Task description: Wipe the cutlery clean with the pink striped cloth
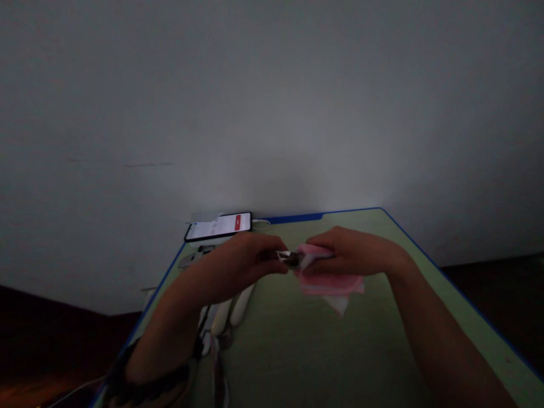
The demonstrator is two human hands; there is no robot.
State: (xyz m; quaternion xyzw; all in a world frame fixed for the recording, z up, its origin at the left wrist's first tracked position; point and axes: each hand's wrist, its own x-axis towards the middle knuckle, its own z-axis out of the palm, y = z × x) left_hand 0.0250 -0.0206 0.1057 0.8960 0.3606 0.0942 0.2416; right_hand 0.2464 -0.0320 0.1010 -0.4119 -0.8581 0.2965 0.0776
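Above the middle of the pale green table [314, 362], my left hand [250, 255] is closed on one end of a small shiny metal tool [290, 259], whose exact kind I cannot make out in the dim light. My right hand [359, 252] pinches a pink and white cloth [329, 283] against the tool's other end. Corners of the cloth hang loose below the right fingers. Both hands are close together, with only a short piece of metal showing between them.
A phone [221, 226] with a lit screen rests at the back left, with a white cable [261, 222] plugged in. Several long items with pale handles [221, 316] lie partly under my left forearm. A grey wall [272, 113] stands behind the table.
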